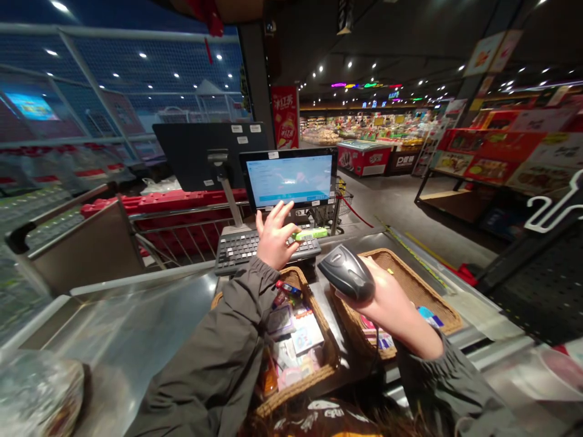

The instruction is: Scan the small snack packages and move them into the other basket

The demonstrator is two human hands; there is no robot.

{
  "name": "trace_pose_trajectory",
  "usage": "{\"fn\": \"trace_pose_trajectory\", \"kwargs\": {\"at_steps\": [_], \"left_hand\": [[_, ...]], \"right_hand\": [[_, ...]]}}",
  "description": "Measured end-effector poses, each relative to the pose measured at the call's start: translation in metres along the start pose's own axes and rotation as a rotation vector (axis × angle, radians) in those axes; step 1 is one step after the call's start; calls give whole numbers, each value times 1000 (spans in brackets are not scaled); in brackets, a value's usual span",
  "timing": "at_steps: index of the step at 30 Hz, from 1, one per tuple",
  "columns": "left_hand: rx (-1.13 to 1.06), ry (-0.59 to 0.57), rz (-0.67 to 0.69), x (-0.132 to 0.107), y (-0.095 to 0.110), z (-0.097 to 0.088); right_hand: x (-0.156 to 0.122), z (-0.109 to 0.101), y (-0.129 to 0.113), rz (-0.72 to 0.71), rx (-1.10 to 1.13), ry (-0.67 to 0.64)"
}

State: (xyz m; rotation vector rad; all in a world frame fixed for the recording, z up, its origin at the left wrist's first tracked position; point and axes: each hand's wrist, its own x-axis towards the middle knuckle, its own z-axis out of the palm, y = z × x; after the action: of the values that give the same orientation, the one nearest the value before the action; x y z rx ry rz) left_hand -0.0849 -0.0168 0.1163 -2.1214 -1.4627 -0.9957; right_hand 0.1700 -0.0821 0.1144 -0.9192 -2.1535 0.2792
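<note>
While the right hand (392,300) clenches a black handheld barcode scanner (345,273) above a wicker basket (410,279) on a checkout counter, the left hand (273,237) hovers palm down over a black keyboard (246,252), its fingers spread. A small green packet (310,233) sits just beside the left thumb, above the keyboard's right end; whether it is pinched or merely resting there is impossible to tell. A second wicker basket (314,321), close under the left forearm, is packed with small colorful packages and cards, while a lit touchscreen monitor (288,179) stands directly ahead. A steel counter (127,328) stretches to the left. The likeliest trouble is the green packet: if it is barely held, a slight shift of the fingers could drop it onto the keys and enter stray input. The left sleeve (237,303) is also a risk — it lies against the crowded basket's rim, so a careless sweep of the arm could tip out small items.
</note>
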Motion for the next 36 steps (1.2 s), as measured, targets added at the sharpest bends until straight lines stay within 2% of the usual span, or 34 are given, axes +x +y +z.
{"fn": "trace_pose_trajectory", "kwargs": {"at_steps": [8, 21, 36], "left_hand": [[-10, -12, -6, -9, -5, -3], [-12, -63, -66, -43, -25, -7], [45, -160, -212, -108, -56, -31]], "right_hand": [[-1, 4, -2, -2, -20, -24], [2, 21, -7, -3, 17, -69], [10, 53, -21, -18, 101, -185]]}}
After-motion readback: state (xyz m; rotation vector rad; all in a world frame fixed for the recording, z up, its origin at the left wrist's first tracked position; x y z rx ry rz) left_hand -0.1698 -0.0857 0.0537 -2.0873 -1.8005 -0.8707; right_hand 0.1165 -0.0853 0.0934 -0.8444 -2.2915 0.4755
